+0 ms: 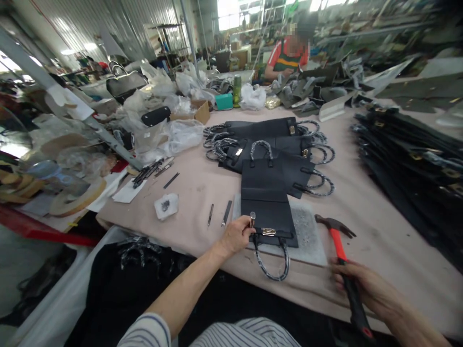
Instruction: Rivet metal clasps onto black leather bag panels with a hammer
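My left hand [237,236] pinches a short upright metal punch [252,219] near the edge of a flat black bag panel [265,193]. Right beside those fingers is a gold-coloured clasp [268,232] on the panel. A plastic-wrapped handle loop [273,277] hangs from the panel toward me, and another stands at its far end. Under the panel lies a grey stone slab [311,236]. To the right, my right hand [361,279], slightly blurred, is closed round the red and black handle of a claw hammer [338,246], its head above the table at the slab's right side.
More black bag panels [264,127] with wrapped handles lie behind. A tall pile of black pieces [415,168] is at right. Thin metal tools [227,212] and a small white dish [166,206] sit at left. Plastic bags crowd the far left; a person [287,58] sits across the table.
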Demonstrator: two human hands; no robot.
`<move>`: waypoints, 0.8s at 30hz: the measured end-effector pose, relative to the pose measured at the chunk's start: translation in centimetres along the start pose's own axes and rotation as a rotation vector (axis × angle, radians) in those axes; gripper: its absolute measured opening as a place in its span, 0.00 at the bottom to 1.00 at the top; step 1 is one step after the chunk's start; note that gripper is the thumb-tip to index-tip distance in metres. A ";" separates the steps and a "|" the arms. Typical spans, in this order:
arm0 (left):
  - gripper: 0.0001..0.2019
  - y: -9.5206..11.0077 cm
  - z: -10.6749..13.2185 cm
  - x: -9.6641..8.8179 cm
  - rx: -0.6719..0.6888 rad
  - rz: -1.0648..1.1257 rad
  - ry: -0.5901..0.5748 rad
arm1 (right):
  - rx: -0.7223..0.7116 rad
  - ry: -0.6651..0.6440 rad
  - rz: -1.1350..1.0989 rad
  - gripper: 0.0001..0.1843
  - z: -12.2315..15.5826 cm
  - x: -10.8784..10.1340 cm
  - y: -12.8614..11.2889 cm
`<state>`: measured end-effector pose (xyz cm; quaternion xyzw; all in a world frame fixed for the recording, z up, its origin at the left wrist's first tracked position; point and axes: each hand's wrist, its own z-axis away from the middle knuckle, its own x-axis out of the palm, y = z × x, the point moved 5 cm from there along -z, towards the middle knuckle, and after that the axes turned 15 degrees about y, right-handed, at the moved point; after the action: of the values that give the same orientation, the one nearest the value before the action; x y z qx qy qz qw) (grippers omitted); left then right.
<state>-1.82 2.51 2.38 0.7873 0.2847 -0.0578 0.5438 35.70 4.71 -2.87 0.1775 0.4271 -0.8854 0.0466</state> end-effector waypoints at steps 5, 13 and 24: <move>0.08 -0.3 0.2 0.0 -0.020 0.030 0.023 | 0.167 0.015 -0.299 0.10 4.2 2.1 -5.3; 0.07 -0.6 0.2 0.1 -0.048 0.034 -0.014 | -1.212 0.156 0.380 0.22 15.4 5.4 -17.6; 0.06 -1.0 0.4 0.2 -0.039 0.061 -0.024 | -1.575 0.363 0.454 0.17 18.9 6.0 -19.7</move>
<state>-2.09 2.51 1.35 0.7841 0.2550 -0.0452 0.5640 20.31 2.93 20.36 0.3146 0.8752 -0.2550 0.2645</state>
